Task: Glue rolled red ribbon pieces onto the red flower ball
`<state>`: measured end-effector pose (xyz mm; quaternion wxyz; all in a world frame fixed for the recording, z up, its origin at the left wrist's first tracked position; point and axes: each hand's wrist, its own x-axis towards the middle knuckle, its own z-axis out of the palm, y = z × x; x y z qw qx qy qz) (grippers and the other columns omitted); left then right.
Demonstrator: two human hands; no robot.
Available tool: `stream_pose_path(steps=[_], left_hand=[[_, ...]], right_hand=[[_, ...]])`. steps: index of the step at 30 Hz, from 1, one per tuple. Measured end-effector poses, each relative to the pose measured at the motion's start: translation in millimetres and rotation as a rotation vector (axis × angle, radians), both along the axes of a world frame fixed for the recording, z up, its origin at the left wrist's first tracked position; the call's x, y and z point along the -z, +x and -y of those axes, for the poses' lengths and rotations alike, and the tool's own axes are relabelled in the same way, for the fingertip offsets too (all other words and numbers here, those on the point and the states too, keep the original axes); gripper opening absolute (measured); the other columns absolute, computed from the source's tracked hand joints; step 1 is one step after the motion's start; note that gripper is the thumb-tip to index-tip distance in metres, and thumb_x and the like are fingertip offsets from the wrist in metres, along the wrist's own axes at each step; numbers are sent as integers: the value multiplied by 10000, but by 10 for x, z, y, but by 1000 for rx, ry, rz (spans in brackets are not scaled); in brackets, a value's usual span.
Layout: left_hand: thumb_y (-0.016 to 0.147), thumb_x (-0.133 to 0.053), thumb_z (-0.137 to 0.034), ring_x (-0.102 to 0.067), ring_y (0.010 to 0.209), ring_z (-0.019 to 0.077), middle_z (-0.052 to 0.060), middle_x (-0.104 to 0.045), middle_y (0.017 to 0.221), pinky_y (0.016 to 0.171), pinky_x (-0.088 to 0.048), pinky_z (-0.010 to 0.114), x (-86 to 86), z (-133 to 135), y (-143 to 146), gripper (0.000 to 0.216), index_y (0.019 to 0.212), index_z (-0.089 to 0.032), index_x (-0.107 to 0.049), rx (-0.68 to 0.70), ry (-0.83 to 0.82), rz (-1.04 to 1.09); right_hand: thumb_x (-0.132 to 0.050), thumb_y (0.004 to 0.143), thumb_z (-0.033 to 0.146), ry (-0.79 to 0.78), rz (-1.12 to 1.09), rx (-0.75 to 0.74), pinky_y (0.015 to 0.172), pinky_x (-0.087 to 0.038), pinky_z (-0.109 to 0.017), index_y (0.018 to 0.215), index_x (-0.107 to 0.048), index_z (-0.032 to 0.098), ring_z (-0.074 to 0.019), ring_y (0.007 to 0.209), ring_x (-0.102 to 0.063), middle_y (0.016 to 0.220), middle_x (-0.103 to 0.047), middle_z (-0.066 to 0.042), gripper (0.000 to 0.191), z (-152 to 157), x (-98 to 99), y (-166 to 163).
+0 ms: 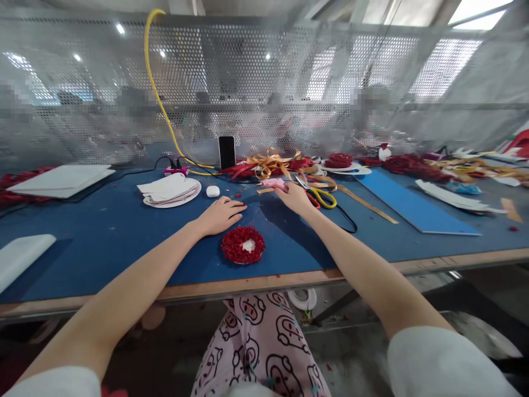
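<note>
My right hand (294, 197) grips a pink plastic glue gun (273, 183) over the blue counter (103, 231). My left hand (219, 215) lies flat and empty, fingers loosely spread, just behind the round red ribbon rosette (233, 249).

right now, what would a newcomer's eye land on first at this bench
The red ruffled disc with a white centre stands out most, lying on the blue table near its front edge, between the two arms. Just behind it the left hand rests flat on the table, and the right hand closes on a pink tool. Further back, a tangle of gold ribbon lies beside a phone standing upright.
</note>
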<state>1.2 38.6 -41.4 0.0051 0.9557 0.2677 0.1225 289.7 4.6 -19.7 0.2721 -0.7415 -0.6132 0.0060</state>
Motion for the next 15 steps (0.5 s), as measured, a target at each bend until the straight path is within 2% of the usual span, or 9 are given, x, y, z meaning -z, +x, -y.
stream_pose_path(steps=[6,12,15], left_hand=[[1039,-354,-409,-465,1194,271,65,-570,1474,1103,-340,424,0,-1,0,502,1421,-164,-570,22,14,21],[1030,-391,-296,-507,1178,226,58,-665,1360,1088,-377,420,-89,103,-18,406,1354,-225,-627,264,-98,117],[998,-408,-206,-552,1119,212,62,-713,1254,1032,-440,402,-122,148,-20,407,1332,-239,-637,247,-179,196]], right_hand=[[-543,899,509,-16,-11,-8,678,-452,-288,1007,-662,154,-271,894,-694,1020,-746,-151,389,3,42,-24],[-512,933,479,-15,-16,-23,754,-481,-287,1080,-636,160,-254,970,-696,1101,-741,-151,373,14,34,-21],[-525,920,469,-16,-2,-29,721,-475,-281,1047,-629,162,-249,927,-699,1059,-747,-144,348,19,25,-23]])
